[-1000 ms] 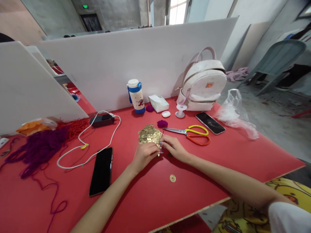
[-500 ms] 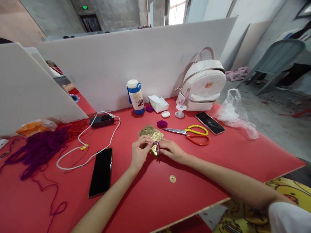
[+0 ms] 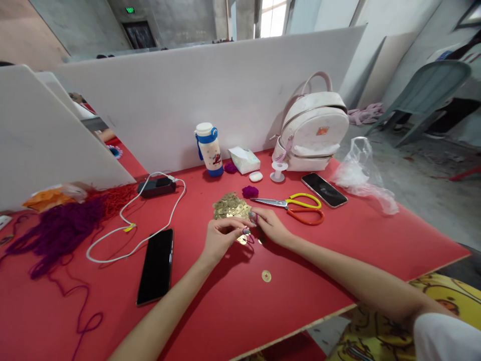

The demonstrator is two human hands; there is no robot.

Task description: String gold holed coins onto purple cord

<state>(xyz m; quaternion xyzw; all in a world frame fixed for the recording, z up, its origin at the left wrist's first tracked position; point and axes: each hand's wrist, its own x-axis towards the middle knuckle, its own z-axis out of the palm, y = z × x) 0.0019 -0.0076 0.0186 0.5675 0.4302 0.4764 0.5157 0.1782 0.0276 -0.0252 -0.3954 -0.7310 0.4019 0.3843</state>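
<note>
Between my fingertips runs a short purple cord point(image 3: 251, 239), looped below them. My left hand point(image 3: 223, 237) pinches one part of it with thumb and forefinger. Close beside it, my right hand point(image 3: 271, 226) is closed on the cord too, its fingers bent. Just beyond and partly behind the hands lies a heap of brass-coloured coins point(image 3: 230, 204). Some coins lie under the fingers, partly hidden. A single coin with a square centre point(image 3: 266, 276) rests on the red table point(image 3: 210, 321) nearer to me. Whether a coin hangs on the cord, I cannot tell.
Yellow-and-red-handled scissors point(image 3: 287, 203) lie right of the coins, near a phone point(image 3: 324, 190). Another phone point(image 3: 155, 266) and a white cable point(image 3: 112, 256) lie left, by a purple yarn pile point(image 3: 62, 233). A bottle point(image 3: 209, 150), spool point(image 3: 278, 172) and backpack point(image 3: 313, 130) stand at the back.
My hands have moved slightly apart, the right one up and to the right. The cord loop now hangs lower between them, and more of the coins below shows.
</note>
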